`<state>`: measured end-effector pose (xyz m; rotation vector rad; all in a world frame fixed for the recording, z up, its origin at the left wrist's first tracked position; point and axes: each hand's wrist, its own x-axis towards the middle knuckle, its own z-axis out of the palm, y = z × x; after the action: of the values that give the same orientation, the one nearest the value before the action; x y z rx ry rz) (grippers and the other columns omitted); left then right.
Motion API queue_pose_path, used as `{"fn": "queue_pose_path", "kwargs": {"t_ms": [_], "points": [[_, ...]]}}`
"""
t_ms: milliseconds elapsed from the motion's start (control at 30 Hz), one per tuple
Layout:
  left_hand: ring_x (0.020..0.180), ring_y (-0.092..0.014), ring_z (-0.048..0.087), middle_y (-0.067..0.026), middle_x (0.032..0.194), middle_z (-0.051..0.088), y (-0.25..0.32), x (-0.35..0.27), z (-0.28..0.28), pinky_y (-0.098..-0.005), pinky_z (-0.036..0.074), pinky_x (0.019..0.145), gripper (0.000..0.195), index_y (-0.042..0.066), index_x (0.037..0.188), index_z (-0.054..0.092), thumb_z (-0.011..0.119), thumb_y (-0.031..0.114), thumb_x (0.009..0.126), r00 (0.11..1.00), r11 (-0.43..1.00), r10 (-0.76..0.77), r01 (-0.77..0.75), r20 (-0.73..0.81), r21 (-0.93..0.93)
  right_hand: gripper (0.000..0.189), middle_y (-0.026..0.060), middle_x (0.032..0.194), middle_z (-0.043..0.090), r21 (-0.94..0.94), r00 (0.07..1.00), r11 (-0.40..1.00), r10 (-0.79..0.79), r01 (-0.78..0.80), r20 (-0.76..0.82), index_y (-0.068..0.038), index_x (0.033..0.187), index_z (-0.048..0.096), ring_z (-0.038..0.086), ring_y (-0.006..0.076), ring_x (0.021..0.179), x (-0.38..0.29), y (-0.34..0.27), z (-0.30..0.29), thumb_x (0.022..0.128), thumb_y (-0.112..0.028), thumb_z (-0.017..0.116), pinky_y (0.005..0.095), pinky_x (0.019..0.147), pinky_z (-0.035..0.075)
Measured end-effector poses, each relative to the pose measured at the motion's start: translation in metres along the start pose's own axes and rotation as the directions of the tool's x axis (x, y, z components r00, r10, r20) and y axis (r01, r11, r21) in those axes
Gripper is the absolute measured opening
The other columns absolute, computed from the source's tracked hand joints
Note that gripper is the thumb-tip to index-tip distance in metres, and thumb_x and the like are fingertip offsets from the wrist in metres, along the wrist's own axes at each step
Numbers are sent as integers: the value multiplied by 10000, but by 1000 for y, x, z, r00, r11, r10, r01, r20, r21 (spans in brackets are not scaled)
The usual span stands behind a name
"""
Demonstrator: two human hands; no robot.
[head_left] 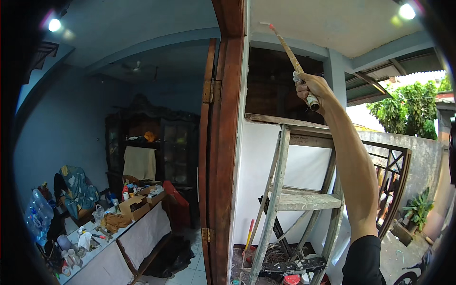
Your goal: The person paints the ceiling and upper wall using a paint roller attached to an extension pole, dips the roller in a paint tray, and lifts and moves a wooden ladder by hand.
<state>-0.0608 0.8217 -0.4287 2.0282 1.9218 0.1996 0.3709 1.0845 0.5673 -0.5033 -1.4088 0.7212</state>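
My right hand [313,85] grips a long hollow pole [288,50] near its lower, open end. The pole rises away from me toward the pale ceiling [302,17]. A red-orange part shows at the far tip, with a small white paint roller [264,23] against or very close to the ceiling; contact cannot be told. White cloth or tape wraps the pole by my fingers. Below my raised arm stands a paint-spattered stepladder [308,202]. My left hand is out of view.
A wooden door frame [228,149] with hinges divides the view. Inside, a long table [80,263] bears cardboard boxes [134,207], cloths and tools, before a dark cabinet [174,153]. Paint containers [292,279] sit under the ladder. A metal gate [400,178] and potted plant [420,208] stand right.
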Motion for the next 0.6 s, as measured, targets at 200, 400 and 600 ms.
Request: {"fn": "queue_pose_path", "kwargs": {"t_ms": [200,400,600], "points": [[1098,-364,635,-304,1265,610,-27,-32,-7,-436,545,946,492,230,1544,455,393,274,1057,997,997,69,-68,36,-27,177,-33,714,449,8,999,999,-33,33,8,6,1009,514,414,-2,494,-74,-76,44,1074,-157,531,164,361,354],[1090,-361,634,-300,1255,610,-82,-58,-35,-434,544,941,493,227,1544,454,396,274,1057,992,993,116,-117,58,12,243,-85,601,386,22,999,999,-27,26,45,-51,939,475,340,-7,425,-165,-137,68,1095,-234,512,153,329,286],[1081,-358,632,-296,1245,610,-122,-53,-62,-432,544,935,493,224,1544,453,400,274,1057,987,987,155,-157,41,45,223,-52,622,395,15,996,998,-64,63,55,29,994,486,338,23,424,-273,-178,86,1094,-171,483,181,337,294]]}}
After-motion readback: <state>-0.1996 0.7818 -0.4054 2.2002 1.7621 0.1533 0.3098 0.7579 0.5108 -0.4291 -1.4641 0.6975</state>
